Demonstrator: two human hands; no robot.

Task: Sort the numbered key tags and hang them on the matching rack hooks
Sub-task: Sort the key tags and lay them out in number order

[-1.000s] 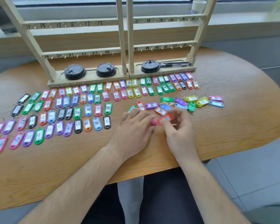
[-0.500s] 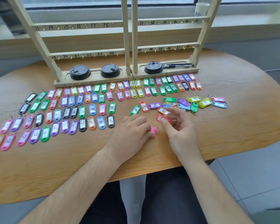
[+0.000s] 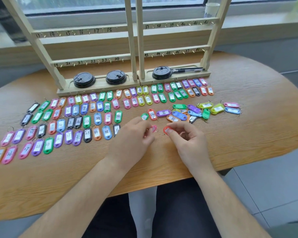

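My left hand has its fingers curled in a pinch on a pink tag, and my right hand pinches a red tag the same way. The two tags sit between my fingertips, near each other but apart, low at the counter; I cannot tell whether they touch it. I judge these tags to be very light, with a stiff, smooth plastic shell that could slip and a thin wire ring that flops. I would grip the flat faces of the body and leave the ring free for the hook. Each is a small rounded oblong with a white paper window; the numbers on these two are hidden or blurred. The loose heap of unsorted tags lies just beyond my right fingers. The sorted rows spread away to the left of my left fingers. The rack stands well beyond both, and the numbered hooks I can see are bare.
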